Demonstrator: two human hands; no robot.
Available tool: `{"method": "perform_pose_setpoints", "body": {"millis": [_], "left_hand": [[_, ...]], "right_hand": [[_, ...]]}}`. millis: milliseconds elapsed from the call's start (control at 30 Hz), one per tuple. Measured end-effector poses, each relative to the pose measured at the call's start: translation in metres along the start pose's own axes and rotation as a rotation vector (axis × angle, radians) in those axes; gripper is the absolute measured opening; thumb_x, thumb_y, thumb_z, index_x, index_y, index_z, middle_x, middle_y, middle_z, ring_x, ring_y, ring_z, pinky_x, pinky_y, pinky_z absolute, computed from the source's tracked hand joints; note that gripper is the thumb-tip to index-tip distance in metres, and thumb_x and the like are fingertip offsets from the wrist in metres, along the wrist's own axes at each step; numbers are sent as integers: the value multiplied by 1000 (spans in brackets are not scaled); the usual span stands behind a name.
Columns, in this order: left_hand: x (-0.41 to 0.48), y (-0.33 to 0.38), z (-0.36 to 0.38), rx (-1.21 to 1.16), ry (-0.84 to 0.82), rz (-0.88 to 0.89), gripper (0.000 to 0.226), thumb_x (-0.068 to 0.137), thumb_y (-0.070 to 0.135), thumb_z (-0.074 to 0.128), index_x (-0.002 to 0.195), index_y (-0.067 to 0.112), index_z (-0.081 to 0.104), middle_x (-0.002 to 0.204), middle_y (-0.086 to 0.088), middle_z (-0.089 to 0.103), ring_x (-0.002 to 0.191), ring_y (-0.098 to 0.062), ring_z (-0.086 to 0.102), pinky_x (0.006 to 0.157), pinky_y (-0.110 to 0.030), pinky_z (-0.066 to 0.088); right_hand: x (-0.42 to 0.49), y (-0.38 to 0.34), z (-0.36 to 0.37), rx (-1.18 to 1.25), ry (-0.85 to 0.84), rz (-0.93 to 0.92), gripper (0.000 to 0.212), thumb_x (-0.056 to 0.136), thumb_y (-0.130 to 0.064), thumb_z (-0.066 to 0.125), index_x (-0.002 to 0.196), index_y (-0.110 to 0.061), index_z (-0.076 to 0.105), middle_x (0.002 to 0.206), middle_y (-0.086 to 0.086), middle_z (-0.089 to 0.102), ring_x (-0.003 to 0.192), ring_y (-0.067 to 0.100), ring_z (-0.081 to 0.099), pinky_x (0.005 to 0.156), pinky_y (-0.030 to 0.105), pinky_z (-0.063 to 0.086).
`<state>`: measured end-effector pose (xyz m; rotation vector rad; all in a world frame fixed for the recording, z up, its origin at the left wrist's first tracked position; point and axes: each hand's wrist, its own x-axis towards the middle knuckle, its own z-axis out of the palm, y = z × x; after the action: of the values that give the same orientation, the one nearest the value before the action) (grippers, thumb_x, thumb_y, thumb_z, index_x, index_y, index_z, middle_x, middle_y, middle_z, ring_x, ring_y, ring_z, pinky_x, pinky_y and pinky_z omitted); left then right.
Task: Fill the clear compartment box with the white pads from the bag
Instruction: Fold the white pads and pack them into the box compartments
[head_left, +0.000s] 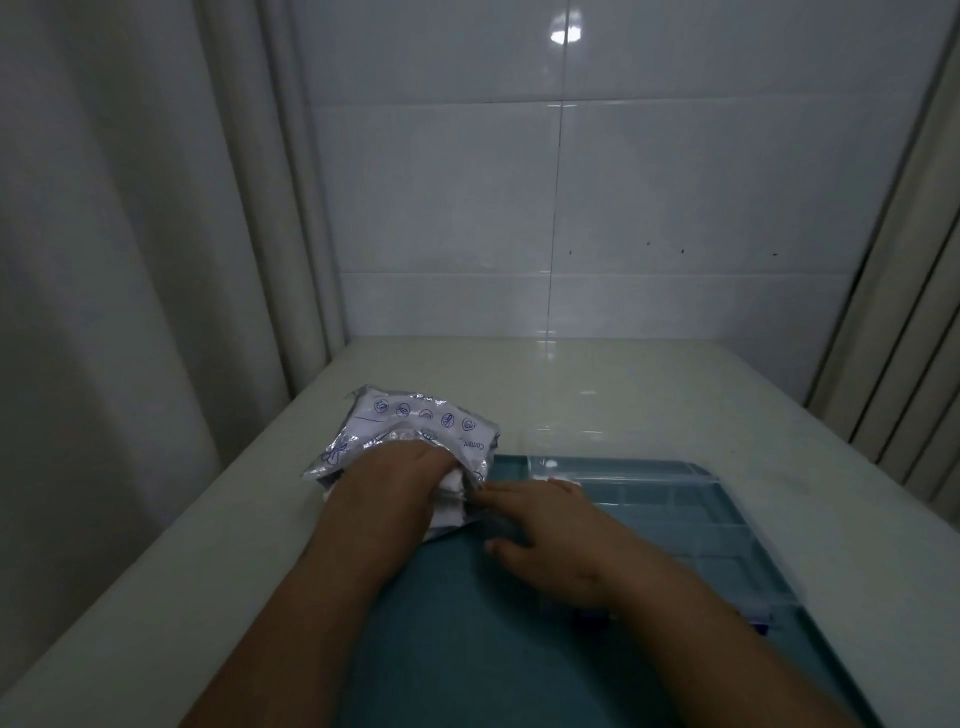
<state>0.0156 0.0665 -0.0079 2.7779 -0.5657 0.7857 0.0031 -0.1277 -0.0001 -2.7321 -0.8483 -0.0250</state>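
A crinkled silver and white bag (415, 421) with blue printed symbols lies at the left edge of the teal mat. My left hand (395, 478) reaches into its mouth, so the fingers are hidden inside. White pads (451, 486) show at the opening beside that hand. My right hand (545, 540) lies on the mat with its fingers stretched out, and the fingertips touch the bag's mouth. The clear compartment box (691, 525) lies to the right. A small white piece (545, 475) sits in its far left compartment.
A teal mat (467, 649) covers the near part of a pale counter (597, 389). A tiled wall stands behind, with curtains (130, 260) at the left and right sides.
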Motion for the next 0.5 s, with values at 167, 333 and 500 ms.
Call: {"method": "perform_pose_setpoints", "body": {"millis": [167,333,500], "left_hand": [[3,-7,5,52,-47,44,33,61,46,78,86,28,67,88,9,65,83,-17,58,70,-35,47],[0,-8,2,-3,-59,78,18,68,35,69,85,26,68,83,9,67,79,-16,61,68,-31,46],[-5,-1,-16,-272,-10,-5,22,67,40,58,82,30,70,77,17,67,74,-1,58,66,-17,44]], "right_hand": [[0,0,-1,12,15,-10,46,91,-34,50,136,-34,45,141,-8,50,130,18,43,113,39,25],[-2,0,0,60,24,21,49,91,-34,51,138,-38,40,141,-6,51,129,19,43,111,34,24],[-5,-1,-3,88,-14,47,60,94,-31,51,147,-33,25,146,0,45,132,22,36,107,28,24]]}}
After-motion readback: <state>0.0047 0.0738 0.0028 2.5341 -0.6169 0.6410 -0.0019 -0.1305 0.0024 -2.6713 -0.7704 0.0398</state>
